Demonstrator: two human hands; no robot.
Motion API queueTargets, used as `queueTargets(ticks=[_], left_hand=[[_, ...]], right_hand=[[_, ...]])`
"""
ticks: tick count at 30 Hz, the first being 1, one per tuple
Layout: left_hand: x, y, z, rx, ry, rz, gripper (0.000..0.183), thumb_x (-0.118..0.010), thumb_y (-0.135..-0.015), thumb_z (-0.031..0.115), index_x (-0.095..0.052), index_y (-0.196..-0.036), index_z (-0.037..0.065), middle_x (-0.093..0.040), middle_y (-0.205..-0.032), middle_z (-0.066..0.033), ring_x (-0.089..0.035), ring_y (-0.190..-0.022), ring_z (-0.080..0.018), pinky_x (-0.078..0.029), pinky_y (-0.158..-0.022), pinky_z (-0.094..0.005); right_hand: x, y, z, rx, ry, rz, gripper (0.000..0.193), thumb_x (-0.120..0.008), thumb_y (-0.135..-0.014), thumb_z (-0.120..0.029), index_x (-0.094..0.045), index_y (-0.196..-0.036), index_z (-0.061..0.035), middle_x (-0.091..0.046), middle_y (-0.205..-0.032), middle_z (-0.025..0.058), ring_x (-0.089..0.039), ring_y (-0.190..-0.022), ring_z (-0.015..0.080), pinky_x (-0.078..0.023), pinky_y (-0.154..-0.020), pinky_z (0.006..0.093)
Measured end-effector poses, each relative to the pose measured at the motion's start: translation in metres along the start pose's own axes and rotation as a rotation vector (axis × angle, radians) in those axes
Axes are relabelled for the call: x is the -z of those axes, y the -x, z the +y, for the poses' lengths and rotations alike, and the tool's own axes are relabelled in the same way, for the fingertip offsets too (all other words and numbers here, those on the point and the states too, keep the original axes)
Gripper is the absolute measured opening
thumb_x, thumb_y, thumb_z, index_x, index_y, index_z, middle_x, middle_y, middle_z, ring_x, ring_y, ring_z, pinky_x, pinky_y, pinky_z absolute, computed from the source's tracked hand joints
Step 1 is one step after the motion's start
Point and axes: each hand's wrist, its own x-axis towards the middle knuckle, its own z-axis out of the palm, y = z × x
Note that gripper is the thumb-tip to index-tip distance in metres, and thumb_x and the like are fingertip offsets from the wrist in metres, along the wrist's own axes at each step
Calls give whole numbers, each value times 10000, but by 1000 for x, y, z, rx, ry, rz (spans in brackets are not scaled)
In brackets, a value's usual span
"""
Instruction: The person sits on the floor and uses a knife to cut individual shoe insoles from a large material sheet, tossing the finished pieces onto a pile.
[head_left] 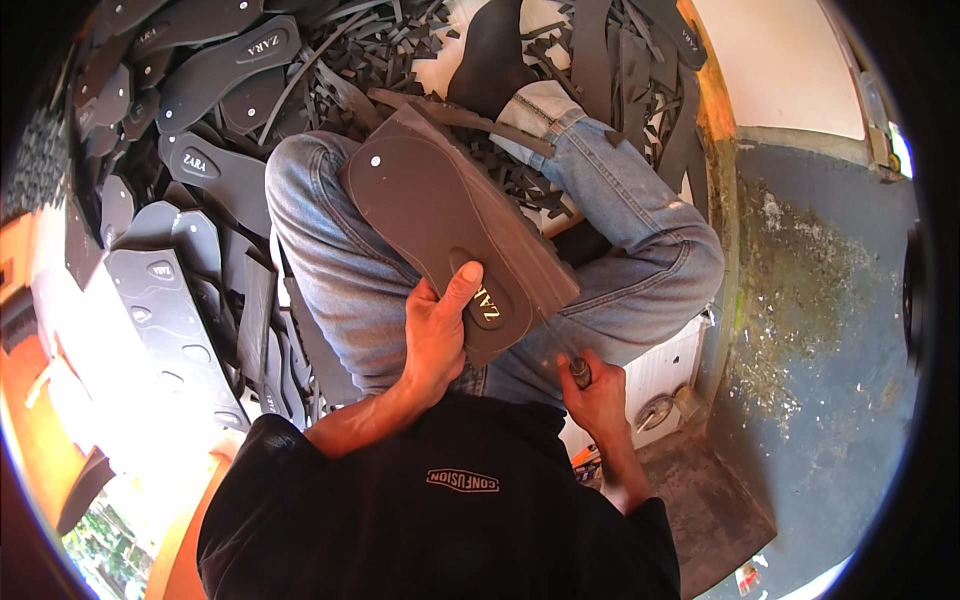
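My left hand [438, 325] grips the heel end of a dark foam shoe sole [415, 205], its thumb pressed on top near a printed oval. The sole lies tilted over my lap, with a strip of uncut foam sheet [500, 215] along its right side. My right hand [600, 395] is wrapped round the dark handle of a knife [580, 373]. Its thin blade is smeared and points up toward the lower right corner of the foam, and I cannot tell whether it touches.
Many cut soles [228, 72] are heaped at the far left, and a sheet with several sole shapes [175, 330] lies nearer. Foam scraps [370, 60] cover the floor ahead. My crossed legs in jeans [640, 230] support the work. A stained blue-grey wall [820, 320] stands at right.
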Motion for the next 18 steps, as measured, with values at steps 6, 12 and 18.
queueTargets(ticks=[6, 12, 18], left_hand=[[12, -3, -3, -44, -35, -43, 248, -649, -865, 149, -574, -1040, -11, -640, -946, -59, -622, -822, -120, -524, -731, -252], [23, -4, -5, -104, -62, -41, 212, -662, -840, 77, -600, -1021, -14, -653, -947, -60, -620, -821, -118, -513, -753, -258], [28, -6, -3, -133, -57, -75, 195, -656, -839, 53, -606, -1016, -8, -655, -953, -60, -621, -825, -115, -513, -754, -257]], right_hand=[[-5, -2, -2, -19, -15, -33, 233, -653, -784, -181, -527, -661, -28, -539, -529, 178, -561, -526, 402, -434, -481, 452], [-13, -12, -1, 18, 11, -57, 217, -624, -789, -168, -532, -647, -33, -536, -532, 186, -546, -540, 424, -430, -485, 472], [-19, -21, -9, 43, 2, -31, 208, -614, -786, -153, -527, -640, -34, -531, -529, 191, -546, -538, 425, -430, -485, 472]])
